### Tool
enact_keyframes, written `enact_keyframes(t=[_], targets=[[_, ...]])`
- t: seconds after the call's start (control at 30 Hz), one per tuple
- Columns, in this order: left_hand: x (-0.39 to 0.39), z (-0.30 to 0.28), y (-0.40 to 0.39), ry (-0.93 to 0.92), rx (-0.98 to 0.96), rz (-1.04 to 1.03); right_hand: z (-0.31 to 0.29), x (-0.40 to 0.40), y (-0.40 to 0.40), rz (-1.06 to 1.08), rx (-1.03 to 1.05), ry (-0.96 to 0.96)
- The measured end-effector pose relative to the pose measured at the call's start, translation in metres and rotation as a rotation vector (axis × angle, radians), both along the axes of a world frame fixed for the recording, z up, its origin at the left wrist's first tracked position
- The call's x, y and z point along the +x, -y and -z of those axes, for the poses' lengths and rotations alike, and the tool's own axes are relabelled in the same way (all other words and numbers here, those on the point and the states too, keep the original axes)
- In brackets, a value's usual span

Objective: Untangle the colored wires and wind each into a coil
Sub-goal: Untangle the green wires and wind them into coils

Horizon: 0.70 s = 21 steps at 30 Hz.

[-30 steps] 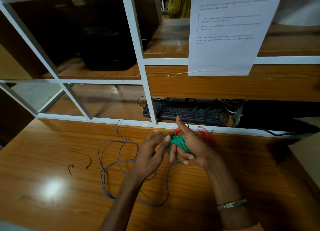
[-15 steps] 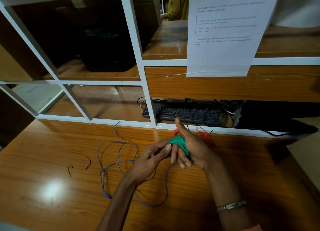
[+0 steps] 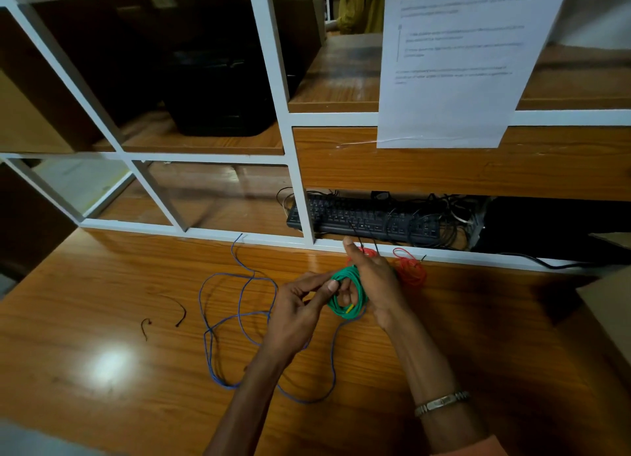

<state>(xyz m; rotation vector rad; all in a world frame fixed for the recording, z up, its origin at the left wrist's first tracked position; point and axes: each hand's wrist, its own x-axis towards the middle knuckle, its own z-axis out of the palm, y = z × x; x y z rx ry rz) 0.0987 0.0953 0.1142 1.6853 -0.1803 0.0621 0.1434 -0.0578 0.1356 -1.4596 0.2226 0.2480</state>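
A green wire coil [image 3: 351,305] is wound around the fingers of my right hand [image 3: 377,281], whose thumb points up toward the shelf. My left hand [image 3: 300,305] pinches the coil's near side with thumb and fingers. A yellowish tip shows at the coil's lower edge. A long blue wire [image 3: 239,322] lies in loose loops on the wooden table [image 3: 102,284], partly under my left forearm. A red wire coil [image 3: 411,269] rests on the table just behind my right hand, partly hidden by it.
Two short dark wire scraps [image 3: 179,310] lie on the table to the left. A white-framed shelf [image 3: 300,182] rises behind, holding a black keyboard [image 3: 368,218] amid dark cables. A printed sheet [image 3: 454,62] hangs above. A cardboard box [image 3: 607,305] sits at right.
My left hand has shifted its fingers along the green coil, which hangs lower and looser on my right hand, showing more of its loop. The blue wire has not moved.
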Motion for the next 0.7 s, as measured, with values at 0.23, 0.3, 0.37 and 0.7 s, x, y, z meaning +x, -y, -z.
enact_keyframes(t=[0.23,0.3,0.37,0.7], targets=[[0.011,0.016,-0.016,0.049,0.123,-0.296,0.011,0.003,-0.016,-0.332,-0.271,0.085],[0.01,0.021,-0.025,0.037,0.126,-0.357,0.019,0.002,-0.021,-0.473,-0.292,0.078],[0.008,0.024,-0.035,-0.012,0.097,-0.376,0.026,0.0,-0.03,-0.507,-0.289,0.088],[-0.019,0.028,-0.049,-0.443,-0.461,-0.132,0.046,-0.02,-0.077,-0.237,-0.559,0.431]])
